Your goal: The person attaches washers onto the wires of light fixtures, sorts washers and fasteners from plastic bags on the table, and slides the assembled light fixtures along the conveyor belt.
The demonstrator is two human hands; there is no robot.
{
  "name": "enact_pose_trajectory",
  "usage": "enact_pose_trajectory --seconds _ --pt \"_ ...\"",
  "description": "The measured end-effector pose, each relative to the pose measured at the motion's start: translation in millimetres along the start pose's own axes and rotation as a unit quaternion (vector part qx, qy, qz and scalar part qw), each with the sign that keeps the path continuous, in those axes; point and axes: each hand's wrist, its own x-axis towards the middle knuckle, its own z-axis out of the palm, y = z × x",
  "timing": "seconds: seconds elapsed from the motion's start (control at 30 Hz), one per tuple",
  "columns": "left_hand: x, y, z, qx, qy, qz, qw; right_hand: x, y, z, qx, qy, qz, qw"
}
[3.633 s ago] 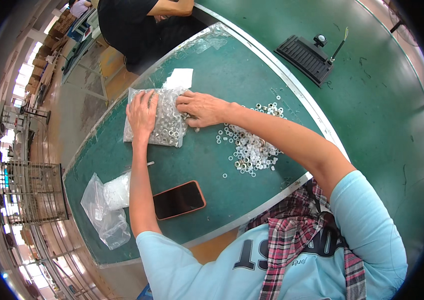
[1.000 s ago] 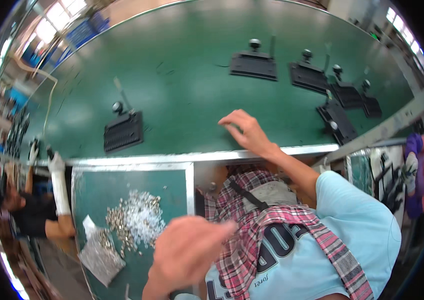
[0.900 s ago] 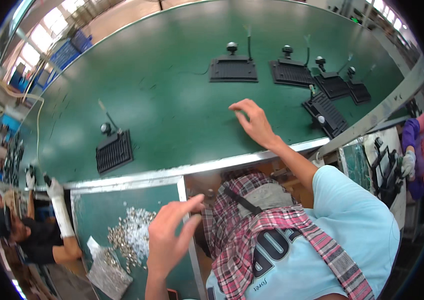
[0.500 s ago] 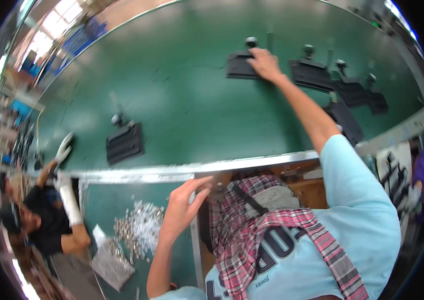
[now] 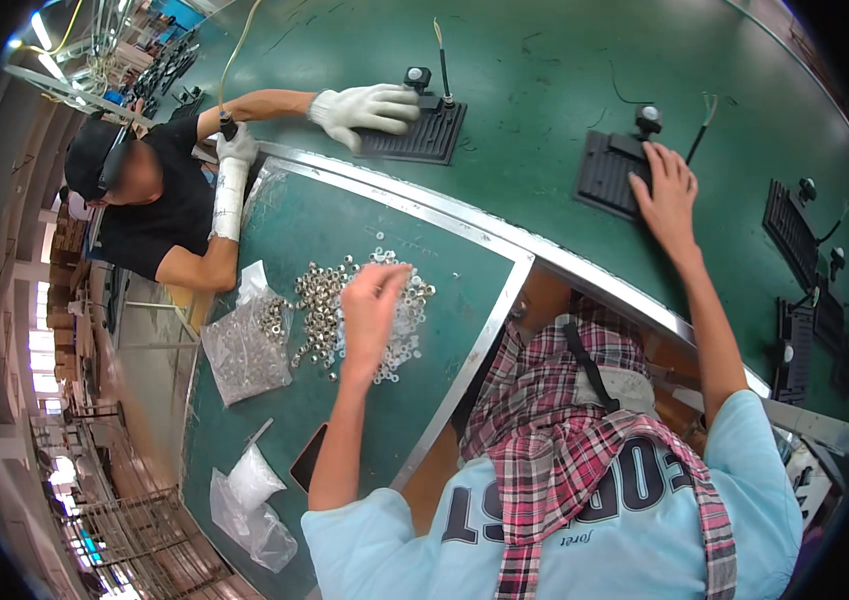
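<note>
My right hand (image 5: 667, 197) grips the right side of a black finned floodlight (image 5: 609, 170) with a domed sensor on a stem, its thumb on the fins. Next to its fingers stands a short black cable (image 5: 700, 135) with bared wire ends. Over a pile of metal nuts (image 5: 319, 305) and translucent white washers (image 5: 406, 325), my left hand (image 5: 372, 305) is raised with its fingertips pinched together. Whatever may be between those fingertips is too small to make out.
At the left, a co-worker's gloved hand (image 5: 369, 112) lies on another floodlight (image 5: 424, 132); their other glove holds a corded tool (image 5: 228, 128). Several floodlights (image 5: 792, 235) lie at the right. Plastic bags (image 5: 244, 345) and a dark phone-like object (image 5: 309, 458) lie on the lower table.
The view has swung left and down. My left hand has moved from beside the table edge to over the nuts and washers. The floodlight under my right hand now lies nearer the front edge.
</note>
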Motion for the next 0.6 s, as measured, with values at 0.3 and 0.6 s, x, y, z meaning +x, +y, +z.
enact_pose_trajectory --seconds 0.3,0.6 --pt "76.4 -57.2 1.4 0.217 0.042 0.102 0.97 -29.2 -64.6 -48.9 0.256 0.006 -0.038 0.966" --pt "86.6 -51.1 0.7 0.088 -0.014 -0.043 0.995 13.1 -2.3 -73.0 0.445 0.112 0.118 0.881"
